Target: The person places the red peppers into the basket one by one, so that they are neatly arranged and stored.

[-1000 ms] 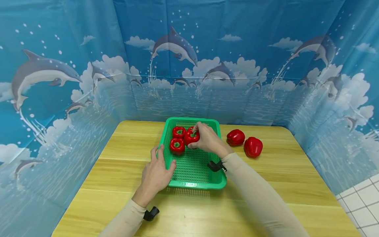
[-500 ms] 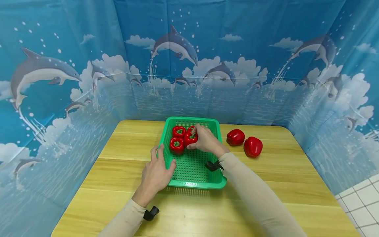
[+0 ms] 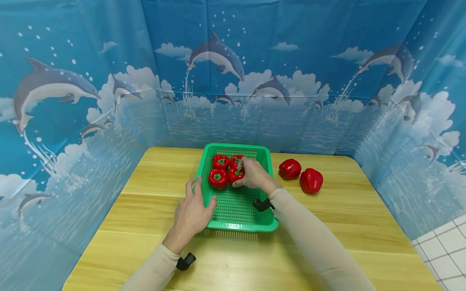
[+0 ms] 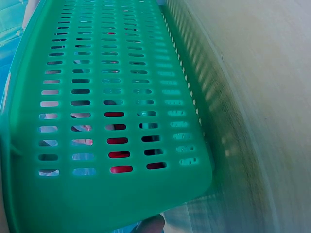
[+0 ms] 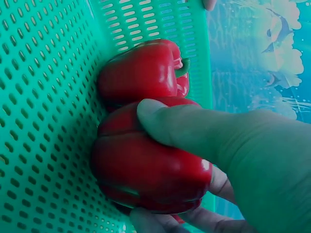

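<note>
Your right hand (image 3: 256,176) has its thumb and fingers curled round the front-right red bell pepper (image 3: 233,178), inside the green slotted basket (image 3: 255,228). Thumb on one side of the pepper, fingertips on the other, per the right wrist view. Whether its base bears on the basket floor is hard to make out from these angles.

Three more in the basket: back-left pepper (image 3: 220,162), back-right pepper (image 3: 234,160), front-left pepper (image 3: 218,180). With yours they form a close two-by-two block toward the far end, green stems facing up.

Your left hand (image 3: 193,210) rests at the basket's left rim, fingers loosely extended along it, thumb reaching inward. Red shows through the wall slots in your left wrist view.

Right of the basket, on the wood-grain surface (image 3: 364,226): two loose peppers, the farther one (image 3: 289,169) and the nearer one (image 3: 311,180), side by side. Dolphin-print curtain (image 3: 214,56) behind; white tiles (image 3: 442,246) at lower right.
</note>
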`<state>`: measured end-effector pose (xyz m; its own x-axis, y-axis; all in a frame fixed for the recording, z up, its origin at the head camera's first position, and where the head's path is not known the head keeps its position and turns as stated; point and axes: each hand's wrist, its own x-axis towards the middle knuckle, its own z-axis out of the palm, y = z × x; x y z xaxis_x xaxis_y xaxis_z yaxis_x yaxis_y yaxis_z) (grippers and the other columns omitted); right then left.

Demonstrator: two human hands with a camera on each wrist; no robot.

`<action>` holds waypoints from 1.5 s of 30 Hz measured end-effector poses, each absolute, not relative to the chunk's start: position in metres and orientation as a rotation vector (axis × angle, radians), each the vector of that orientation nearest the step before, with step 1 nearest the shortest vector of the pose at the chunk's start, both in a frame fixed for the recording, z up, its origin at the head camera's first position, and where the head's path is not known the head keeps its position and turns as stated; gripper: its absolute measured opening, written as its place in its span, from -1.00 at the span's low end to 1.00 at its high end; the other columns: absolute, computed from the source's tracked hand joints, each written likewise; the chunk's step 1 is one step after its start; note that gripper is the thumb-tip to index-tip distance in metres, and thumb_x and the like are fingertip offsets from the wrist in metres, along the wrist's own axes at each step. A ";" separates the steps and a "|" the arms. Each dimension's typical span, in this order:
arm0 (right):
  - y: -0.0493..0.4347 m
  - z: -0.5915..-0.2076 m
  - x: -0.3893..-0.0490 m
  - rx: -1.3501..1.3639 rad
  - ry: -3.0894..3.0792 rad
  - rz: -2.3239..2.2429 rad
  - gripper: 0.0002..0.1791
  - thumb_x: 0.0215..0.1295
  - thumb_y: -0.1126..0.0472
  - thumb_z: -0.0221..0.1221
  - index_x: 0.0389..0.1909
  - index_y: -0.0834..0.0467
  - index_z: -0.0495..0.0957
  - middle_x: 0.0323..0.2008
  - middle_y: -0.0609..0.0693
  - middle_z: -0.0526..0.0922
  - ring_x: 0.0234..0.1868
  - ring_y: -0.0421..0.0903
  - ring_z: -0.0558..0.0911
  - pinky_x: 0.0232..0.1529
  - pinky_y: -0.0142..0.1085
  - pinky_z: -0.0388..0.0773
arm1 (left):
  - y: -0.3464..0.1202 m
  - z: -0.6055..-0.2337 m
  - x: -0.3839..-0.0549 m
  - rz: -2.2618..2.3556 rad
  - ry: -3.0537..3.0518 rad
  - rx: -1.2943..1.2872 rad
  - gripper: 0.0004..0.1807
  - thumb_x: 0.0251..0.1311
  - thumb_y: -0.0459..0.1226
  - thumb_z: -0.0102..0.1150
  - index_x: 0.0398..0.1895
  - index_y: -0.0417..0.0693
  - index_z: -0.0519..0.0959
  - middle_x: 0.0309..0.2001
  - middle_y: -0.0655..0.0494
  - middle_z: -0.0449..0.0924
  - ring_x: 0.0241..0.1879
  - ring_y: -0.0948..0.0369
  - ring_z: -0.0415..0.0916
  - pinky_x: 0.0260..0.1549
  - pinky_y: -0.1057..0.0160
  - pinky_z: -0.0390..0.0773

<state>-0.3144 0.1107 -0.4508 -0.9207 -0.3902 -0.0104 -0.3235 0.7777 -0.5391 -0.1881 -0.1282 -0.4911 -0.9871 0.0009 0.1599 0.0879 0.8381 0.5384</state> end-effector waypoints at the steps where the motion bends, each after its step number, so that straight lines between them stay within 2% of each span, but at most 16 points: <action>1: 0.111 -0.451 -0.314 -0.575 2.847 -0.825 -0.38 0.36 0.01 0.71 0.20 0.19 0.59 0.21 0.16 0.72 0.13 0.09 0.66 0.17 -0.01 0.74 | -0.128 -0.491 -0.188 -0.850 -2.864 -0.068 0.02 0.70 0.17 0.17 0.92 -0.21 0.07 0.82 -0.27 0.13 -0.73 0.12 0.32 -0.70 0.21 0.36; 13: 0.116 -0.451 -0.312 -0.569 2.836 -0.823 -0.48 0.42 0.08 0.66 0.23 0.17 0.66 0.27 0.16 0.73 0.25 0.13 0.63 0.35 0.08 0.71 | -0.126 -0.490 -0.188 -0.841 -2.861 -0.065 0.02 0.70 0.18 0.17 0.92 -0.22 0.08 0.82 -0.26 0.13 -0.72 0.10 0.34 -0.67 0.19 0.38; 24: 0.120 -0.447 -0.303 -0.545 2.854 -0.843 -0.48 0.45 0.06 0.64 0.28 0.15 0.70 0.32 0.26 0.63 0.29 0.18 0.60 0.30 0.12 0.72 | -0.125 -0.490 -0.187 -0.838 -2.862 -0.061 0.02 0.70 0.18 0.17 0.92 -0.21 0.09 0.82 -0.27 0.14 -0.72 0.11 0.34 -0.66 0.19 0.39; 31: 0.124 -0.441 -0.297 -0.564 2.874 -0.855 -0.45 0.47 0.04 0.62 0.33 0.18 0.71 0.34 0.26 0.66 0.34 0.21 0.61 0.36 0.15 0.72 | -0.125 -0.490 -0.187 -0.827 -2.858 -0.064 0.02 0.70 0.18 0.18 0.91 -0.22 0.10 0.81 -0.29 0.16 -0.72 0.11 0.34 -0.68 0.19 0.38; 40: 0.134 -0.430 -0.283 -0.592 2.853 -0.941 -0.45 0.55 0.06 0.55 0.41 0.20 0.69 0.40 0.27 0.70 0.57 0.35 0.56 0.48 0.28 0.67 | -0.125 -0.493 -0.187 -0.811 -2.853 -0.064 0.01 0.70 0.17 0.16 0.91 -0.24 0.10 0.79 -0.32 0.18 -0.72 0.13 0.34 -0.69 0.20 0.38; 43: 0.139 -0.428 -0.279 -0.603 2.855 -0.959 -0.47 0.58 0.05 0.52 0.41 0.20 0.69 0.41 0.29 0.68 0.53 0.36 0.59 0.44 0.27 0.69 | -0.125 -0.493 -0.186 -0.808 -2.854 -0.061 0.01 0.70 0.17 0.17 0.91 -0.24 0.10 0.79 -0.32 0.19 -0.72 0.13 0.34 -0.68 0.20 0.38; 45: 0.142 -0.428 -0.277 -0.615 2.856 -0.965 -0.47 0.60 0.04 0.50 0.41 0.21 0.69 0.42 0.31 0.66 0.43 0.35 0.65 0.36 0.23 0.73 | -0.125 -0.492 -0.186 -0.812 -2.852 -0.059 0.01 0.69 0.17 0.18 0.91 -0.23 0.10 0.79 -0.32 0.19 -0.72 0.13 0.33 -0.69 0.20 0.37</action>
